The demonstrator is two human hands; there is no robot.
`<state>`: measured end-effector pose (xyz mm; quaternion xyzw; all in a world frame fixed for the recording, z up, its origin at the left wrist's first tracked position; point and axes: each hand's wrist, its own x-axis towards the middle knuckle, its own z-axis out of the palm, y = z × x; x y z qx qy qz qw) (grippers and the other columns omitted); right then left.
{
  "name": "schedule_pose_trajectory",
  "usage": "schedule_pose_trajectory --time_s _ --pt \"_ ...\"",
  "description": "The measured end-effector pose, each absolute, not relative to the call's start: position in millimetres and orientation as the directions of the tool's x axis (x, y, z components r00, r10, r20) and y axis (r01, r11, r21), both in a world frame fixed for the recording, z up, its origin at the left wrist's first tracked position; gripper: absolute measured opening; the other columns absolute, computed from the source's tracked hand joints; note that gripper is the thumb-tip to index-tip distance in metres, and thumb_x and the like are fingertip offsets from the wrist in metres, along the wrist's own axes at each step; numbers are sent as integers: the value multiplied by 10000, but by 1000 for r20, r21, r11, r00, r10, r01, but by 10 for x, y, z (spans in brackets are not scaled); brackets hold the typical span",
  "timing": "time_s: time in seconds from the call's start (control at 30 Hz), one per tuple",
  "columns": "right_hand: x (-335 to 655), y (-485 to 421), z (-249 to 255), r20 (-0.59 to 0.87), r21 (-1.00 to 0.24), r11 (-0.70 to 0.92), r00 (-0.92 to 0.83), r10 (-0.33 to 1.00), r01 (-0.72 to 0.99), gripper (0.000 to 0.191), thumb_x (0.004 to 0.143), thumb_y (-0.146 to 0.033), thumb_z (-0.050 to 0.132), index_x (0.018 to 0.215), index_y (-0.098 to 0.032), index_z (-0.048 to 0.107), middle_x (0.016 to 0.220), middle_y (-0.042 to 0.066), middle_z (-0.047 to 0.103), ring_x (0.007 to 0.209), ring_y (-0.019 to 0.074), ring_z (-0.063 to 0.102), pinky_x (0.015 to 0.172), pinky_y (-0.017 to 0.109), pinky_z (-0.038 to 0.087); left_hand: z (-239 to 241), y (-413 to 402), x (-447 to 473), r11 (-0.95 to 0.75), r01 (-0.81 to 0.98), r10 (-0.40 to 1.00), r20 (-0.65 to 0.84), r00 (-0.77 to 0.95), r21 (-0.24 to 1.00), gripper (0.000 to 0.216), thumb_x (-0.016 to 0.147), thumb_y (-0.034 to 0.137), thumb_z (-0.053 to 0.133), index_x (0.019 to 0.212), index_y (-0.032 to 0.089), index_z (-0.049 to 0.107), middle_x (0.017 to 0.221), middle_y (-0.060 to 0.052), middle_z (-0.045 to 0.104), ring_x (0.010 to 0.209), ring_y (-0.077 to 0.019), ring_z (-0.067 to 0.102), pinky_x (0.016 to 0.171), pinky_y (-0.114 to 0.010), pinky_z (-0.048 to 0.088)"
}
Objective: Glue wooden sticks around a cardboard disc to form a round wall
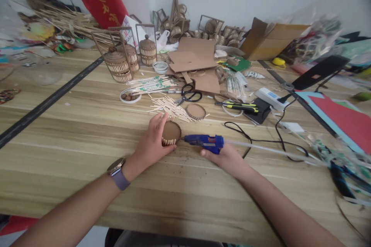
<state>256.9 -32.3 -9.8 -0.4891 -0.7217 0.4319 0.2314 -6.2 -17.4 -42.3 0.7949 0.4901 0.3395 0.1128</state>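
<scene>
My left hand (153, 142) is curled round a small round cardboard disc with short wooden sticks along its edge (171, 132), which rests on the wooden table (87, 150). My right hand (224, 157) grips a blue glue gun (204, 141). Its nozzle points left and touches the disc's right edge. A clear glue stick (269, 149) sticks out of the gun's back to the right. A watch with a purple strap (117, 171) is on my left wrist.
Behind the disc lie a pile of short sticks (169, 107), a second cardboard disc (195, 111), black scissors (189, 95), a small dish (130, 96) and a utility knife (239, 105). Finished stick baskets (120, 63), cardboard pieces (193, 56) and a black cord (261, 139) crowd the far side.
</scene>
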Motion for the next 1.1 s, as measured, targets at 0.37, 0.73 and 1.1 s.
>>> schedule_pose_trajectory --time_s 0.37,0.73,1.1 --pt "2789 -232 268 -495 -650 34 -457 739 759 558 867 -685 465 706 -169 604 612 2 563 535 113 488 493 223 333 -434 -174 -77 -503 709 850 431 303 493 1144 681 212 831 1531 270 67 1498 -196 301 1420 -388 306 1145 -604 319" --pt "2129 228 393 -87 -137 421 -434 897 896 218 969 -214 491 974 -145 698 991 114 711 875 202 660 727 260 431 -413 -172 -75 -491 700 862 407 302 518 1111 682 231 832 1529 236 114 1497 -210 316 1427 -390 299 1141 -596 327" --pt "1829 577 107 -43 -67 415 -418 907 907 224 943 -152 494 967 -82 706 974 171 710 885 242 669 731 287 454 -415 -179 -63 -459 700 882 372 288 547 1070 692 233 808 1523 253 134 1514 -191 302 1431 -383 304 1132 -602 347"
